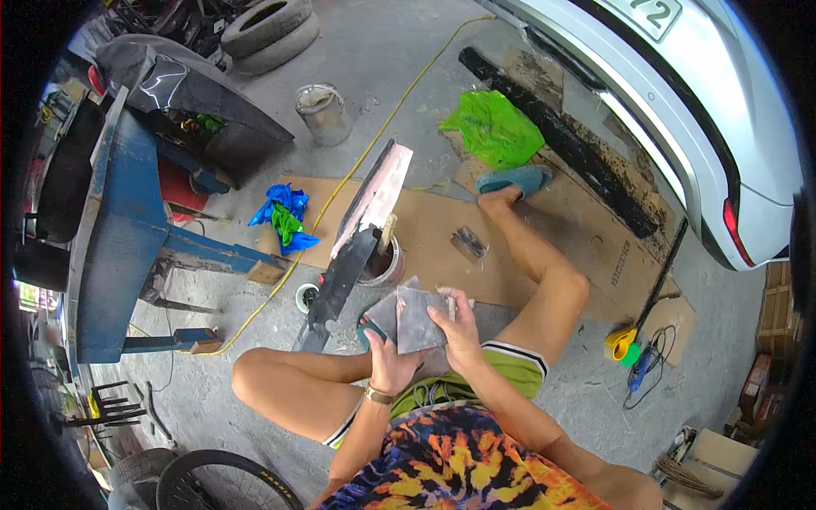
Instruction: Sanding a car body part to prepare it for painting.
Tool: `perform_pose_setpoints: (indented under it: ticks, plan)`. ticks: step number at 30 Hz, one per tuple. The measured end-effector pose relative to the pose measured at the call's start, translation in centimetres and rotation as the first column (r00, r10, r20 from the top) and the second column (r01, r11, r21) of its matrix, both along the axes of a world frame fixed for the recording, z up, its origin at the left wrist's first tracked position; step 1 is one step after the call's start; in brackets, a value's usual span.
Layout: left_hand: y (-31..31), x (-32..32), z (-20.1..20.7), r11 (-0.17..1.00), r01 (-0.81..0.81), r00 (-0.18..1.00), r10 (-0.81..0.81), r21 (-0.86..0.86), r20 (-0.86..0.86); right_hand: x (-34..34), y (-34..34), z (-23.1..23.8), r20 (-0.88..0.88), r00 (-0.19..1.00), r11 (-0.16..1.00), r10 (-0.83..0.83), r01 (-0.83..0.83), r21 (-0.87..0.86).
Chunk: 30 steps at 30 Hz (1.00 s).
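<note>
Two flat grey plates are held over the lap, the right plate (420,323) overlapping the left plate (384,315). The right hand (461,330) pinches its plate along the outer edge between thumb and fingers; the left hand (393,364) is closed on the other, thumb uppermost. Just beyond stands an open bucket (395,270), with a long black strip (337,293) slanting past it and blocking the left side. A pink-and-white panel (376,195) rises behind, and a small cup (307,297) sits left of the strip. The right plate looks nearly square, its sides running roughly away from the body; the left one tilts, a corner pointing forward, but its overlap hides the long axis. The knees bound both sides; ahead and to the right, flat cardboard (433,223) stretches beyond the bucket, bearing a small clear packet (468,244) and reaching a green bag (495,132).
</note>
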<state>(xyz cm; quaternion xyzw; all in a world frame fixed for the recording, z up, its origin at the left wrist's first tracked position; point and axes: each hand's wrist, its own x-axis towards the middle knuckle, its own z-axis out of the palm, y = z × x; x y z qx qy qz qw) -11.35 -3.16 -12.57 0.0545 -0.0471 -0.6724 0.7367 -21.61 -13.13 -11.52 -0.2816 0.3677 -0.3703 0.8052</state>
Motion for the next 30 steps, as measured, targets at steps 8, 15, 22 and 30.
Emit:
perform_pose_setpoints:
  ticks: [8,15,22,30]
  plan:
    - [-2.0,-2.0,-0.6,0.705,-0.579,0.581,0.003,0.410,0.814,-0.7,-2.5,-1.5,-0.108,0.964,0.959,-0.244,0.222,-0.177]
    - [-1.8,-0.6,0.6,0.829,-0.489,0.314,-0.123,0.271,0.942,-0.5,-3.1,-1.7,-0.176,0.973,0.962,-0.148,0.101,-0.253]
    - [-0.5,0.2,2.2,0.886,-0.245,0.426,-0.267,0.394,0.864,-0.9,-3.8,-0.5,-0.312,0.949,0.936,0.045,-0.150,-0.320]
    - [-0.3,1.4,3.8,0.894,-0.051,0.528,-0.354,0.445,0.772,-1.1,-4.3,0.3,-0.428,0.893,0.792,0.139,-0.359,-0.494]
